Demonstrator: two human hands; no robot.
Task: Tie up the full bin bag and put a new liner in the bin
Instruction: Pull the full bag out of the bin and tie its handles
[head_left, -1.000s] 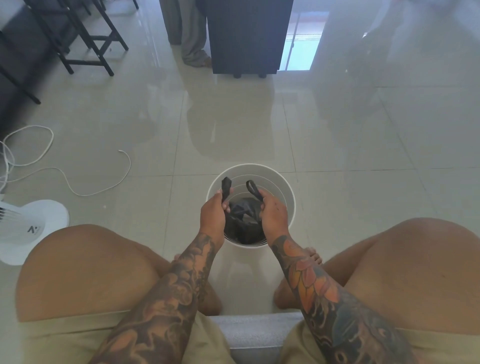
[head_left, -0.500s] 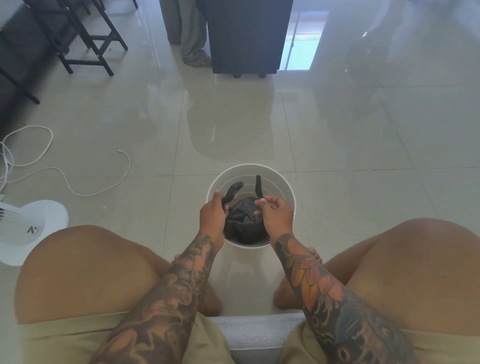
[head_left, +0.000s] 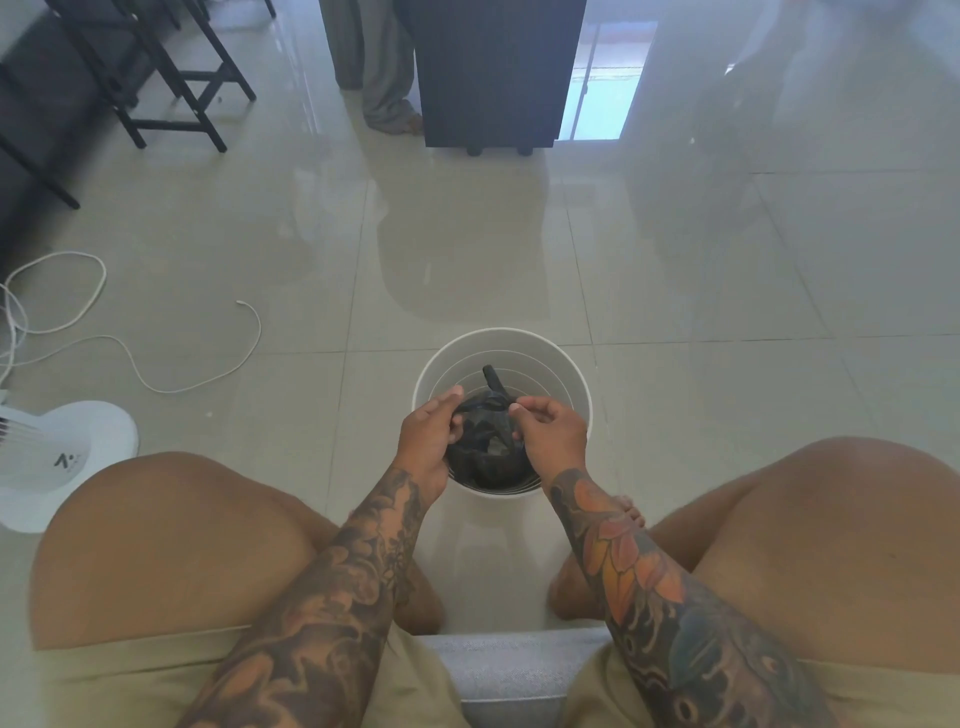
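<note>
Head view, seated position, left to right. At far left, white fan base (head_left: 62, 457) and loose white cable (head_left: 156, 364) on the tiled floor (head_left: 727, 260); black chair frames (head_left: 171, 78) beyond; dark cabinet on castors (head_left: 496, 73) at top centre. None of these part of the task.

Left hand (head_left: 425, 439): over the near-left rim of the bin, fingers curled, apparently pinching one black handle strip of the bag at its left side; exact contact partly hidden by the fingers.

Centre: white round bin (head_left: 571, 374) on the floor between the knees, with black bin bag (head_left: 483, 452) sitting low inside it, well below the rim. One free black tail of the bag (head_left: 493, 379) standing up between the two hands, the strips crossed there.

Right hand (head_left: 550, 431): over the near-right rim, thumb and fingers curled, pinching the other strip of the bag near the crossing point.

Stage, as judged: tying under way, handles crossed or looped but knot not yet drawn tight; whether a first half-knot is formed, not discernible. Remaining: closing the knot, lifting the tied bag out of the bin, fitting a fresh liner. No new liner visible anywhere in the view.
</note>
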